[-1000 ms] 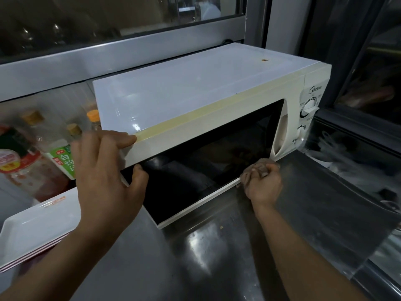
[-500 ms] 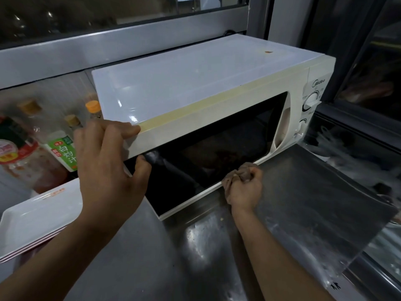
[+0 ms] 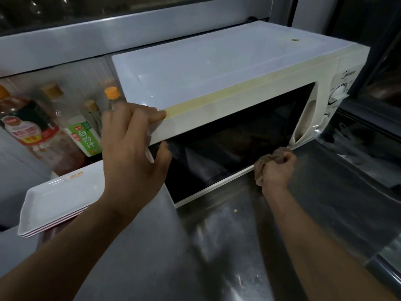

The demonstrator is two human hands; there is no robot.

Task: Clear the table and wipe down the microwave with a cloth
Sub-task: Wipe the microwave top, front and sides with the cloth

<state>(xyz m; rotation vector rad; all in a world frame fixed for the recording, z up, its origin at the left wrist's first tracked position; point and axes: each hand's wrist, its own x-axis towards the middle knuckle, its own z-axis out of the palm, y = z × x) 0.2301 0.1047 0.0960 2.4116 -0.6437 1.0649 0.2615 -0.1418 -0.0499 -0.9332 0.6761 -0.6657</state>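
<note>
head view — cloth point(image 3: 270, 158) bunched inside right hand point(image 3: 276, 171).

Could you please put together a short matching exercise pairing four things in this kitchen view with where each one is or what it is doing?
Things:
1. left hand
2. right hand
3. stack of white trays
4. orange-capped bottle

Places or states:
A. lies on the counter left of the microwave
B. grips the microwave's top left front corner
C. stands behind the microwave's left side
D. holds a bunched brown cloth at the door's lower edge

Pairs: 1-B, 2-D, 3-A, 4-C
</note>
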